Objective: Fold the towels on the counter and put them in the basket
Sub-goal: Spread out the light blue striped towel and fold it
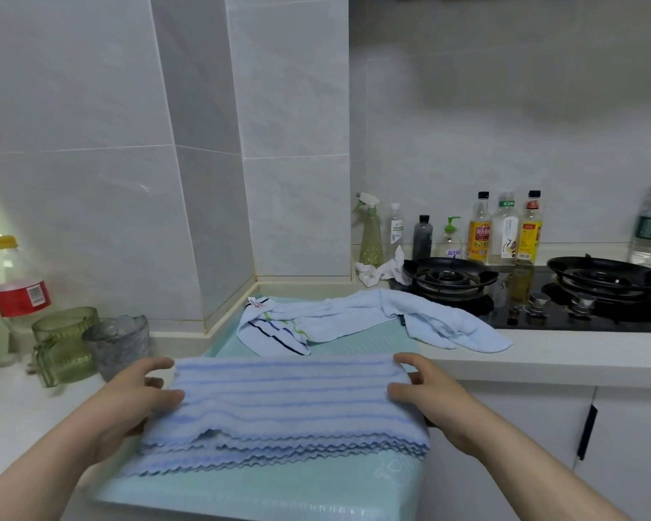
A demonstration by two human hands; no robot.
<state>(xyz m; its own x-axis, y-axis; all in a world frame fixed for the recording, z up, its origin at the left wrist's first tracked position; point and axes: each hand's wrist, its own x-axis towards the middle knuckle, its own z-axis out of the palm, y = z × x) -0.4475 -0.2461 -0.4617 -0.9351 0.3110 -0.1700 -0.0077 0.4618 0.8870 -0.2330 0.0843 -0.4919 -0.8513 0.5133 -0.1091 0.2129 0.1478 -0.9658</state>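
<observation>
Left hand point(136, 402), right hand point(435, 400) — at short edges of striped towel point(286, 404)

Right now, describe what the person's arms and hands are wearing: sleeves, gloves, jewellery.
Nothing is worn on either. The left hand and right hand are ungloved, with no rings showing. The left forearm and right forearm are bare right to the frame's edge: no sleeve cuff, watch or bracelet in view.

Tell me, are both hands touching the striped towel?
Touching. The head view shows the left hand and the right hand gripping opposite ends of the striped towel, fingers on top.
</observation>
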